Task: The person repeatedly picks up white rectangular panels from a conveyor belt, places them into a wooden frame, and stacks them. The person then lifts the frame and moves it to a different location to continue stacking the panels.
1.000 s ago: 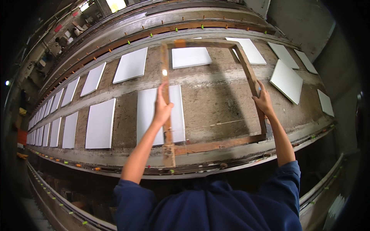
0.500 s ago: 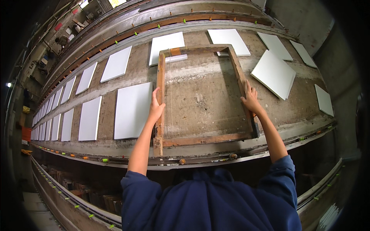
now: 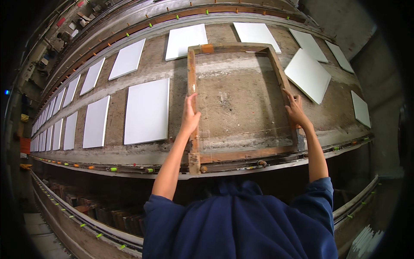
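A rectangular wooden frame (image 3: 246,154), worn and stained, is held over the long work table (image 3: 345,116), tilted a little. My left hand (image 3: 189,116) is closed on its left bar. On the right bar, my right hand (image 3: 298,113) grips with bent fingers. Through the frame's middle I see the table's brown, scuffed surface, and a thin line crosses low inside it. Left of the frame lies a flat white panel (image 3: 146,112). A turned white panel (image 3: 308,77) lies just beyond my right hand, overlapping another panel (image 3: 308,45).
Several white panels run in two rows toward the far left. Along the near rail sit round stops (image 3: 261,163) and coloured clips (image 3: 113,169). Another long table (image 3: 241,8) stands behind. A rail with green clips (image 3: 99,235) is at lower left, and a concrete wall (image 3: 345,26) at right.
Both hands have shifted the frame to the right, away from the large near-left panel. The thin line inside it ran upright near the left bar before and now lies across the lower part.
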`<state>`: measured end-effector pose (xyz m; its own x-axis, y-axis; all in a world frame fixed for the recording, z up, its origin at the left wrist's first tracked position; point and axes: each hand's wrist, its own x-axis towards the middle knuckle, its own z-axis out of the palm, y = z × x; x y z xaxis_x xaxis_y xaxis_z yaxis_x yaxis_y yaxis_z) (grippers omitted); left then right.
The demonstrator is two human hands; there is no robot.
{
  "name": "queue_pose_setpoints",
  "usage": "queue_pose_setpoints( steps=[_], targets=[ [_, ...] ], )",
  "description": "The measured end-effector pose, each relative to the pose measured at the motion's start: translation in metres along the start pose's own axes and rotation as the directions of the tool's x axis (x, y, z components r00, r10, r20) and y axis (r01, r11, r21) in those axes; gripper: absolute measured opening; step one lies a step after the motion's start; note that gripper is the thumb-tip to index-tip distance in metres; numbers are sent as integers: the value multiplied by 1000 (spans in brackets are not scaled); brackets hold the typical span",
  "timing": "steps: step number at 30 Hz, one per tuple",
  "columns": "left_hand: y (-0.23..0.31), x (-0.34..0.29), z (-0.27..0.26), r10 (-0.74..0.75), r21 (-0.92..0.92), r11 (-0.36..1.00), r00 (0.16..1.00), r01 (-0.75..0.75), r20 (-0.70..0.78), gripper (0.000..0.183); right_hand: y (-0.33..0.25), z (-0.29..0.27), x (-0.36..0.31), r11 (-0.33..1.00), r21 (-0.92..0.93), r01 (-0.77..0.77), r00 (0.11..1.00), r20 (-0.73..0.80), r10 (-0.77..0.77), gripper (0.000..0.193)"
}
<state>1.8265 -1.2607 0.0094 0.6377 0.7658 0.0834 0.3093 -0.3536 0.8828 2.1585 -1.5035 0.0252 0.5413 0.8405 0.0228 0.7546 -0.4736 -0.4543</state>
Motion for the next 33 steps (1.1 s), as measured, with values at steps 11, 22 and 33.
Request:
queue_pose_setpoints(
  steps=[11,22,33],
  targets=[
    [8,0,6,-58,508,861,998,41,18,58,0,9,-4,997,-72,30,997,-67,-34,62],
    [85,62,118,250,419,842,934,-340,255,64,43,-10,4,971,225,87,986,-160,-51,62],
    [177,179,318,206,606,660,883,-444,422,73,143,-47,30,907,336,-254,835,-397,382,69]
  ],
)
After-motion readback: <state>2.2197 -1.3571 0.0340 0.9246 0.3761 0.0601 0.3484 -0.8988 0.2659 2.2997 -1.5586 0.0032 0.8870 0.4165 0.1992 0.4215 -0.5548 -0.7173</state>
